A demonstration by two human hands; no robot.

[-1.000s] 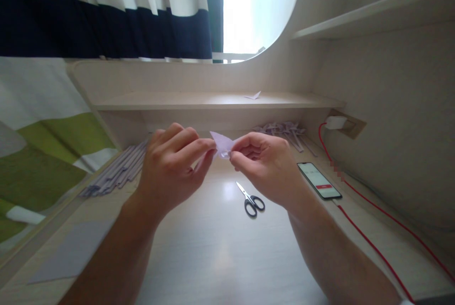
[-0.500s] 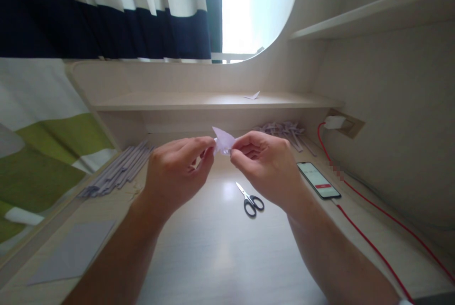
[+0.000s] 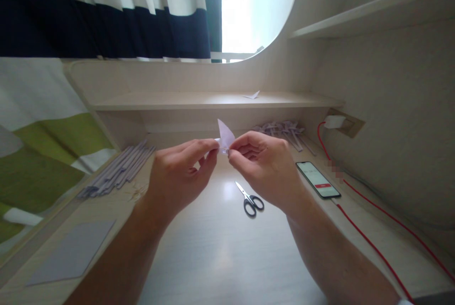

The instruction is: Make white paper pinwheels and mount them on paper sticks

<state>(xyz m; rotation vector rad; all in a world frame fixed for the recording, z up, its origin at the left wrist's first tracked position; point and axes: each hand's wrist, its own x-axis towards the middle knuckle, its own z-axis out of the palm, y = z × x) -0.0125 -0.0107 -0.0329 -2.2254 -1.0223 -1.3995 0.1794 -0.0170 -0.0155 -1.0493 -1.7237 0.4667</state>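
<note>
- Both hands pinch a small folded paper (image 3: 225, 137) between them, held in the air above the desk (image 3: 220, 248); its pale lilac point stands up above the fingertips.
- The left hand (image 3: 177, 174) grips the paper's left edge with thumb and forefinger, the other fingers curled under.
- The right hand (image 3: 265, 167) grips the right edge the same way, its fingertips just beside the left hand's.
- Below the grip and a little to its right, scissors (image 3: 250, 199) lie on the desk, closed, handles toward the person.
- Further right, a phone (image 3: 318, 180) lies face up with its screen lit, a red cable (image 3: 373, 248) plugged into it.
- Beyond the right hand, a heap of folded pieces (image 3: 282, 129) sits at the back of the desk.
- Left of the grip lies a bundle of strips (image 3: 117, 170); nearer the person, a flat sheet (image 3: 73, 253).
- On the shelf (image 3: 177, 101) above the grip rests one scrap (image 3: 252, 95).
</note>
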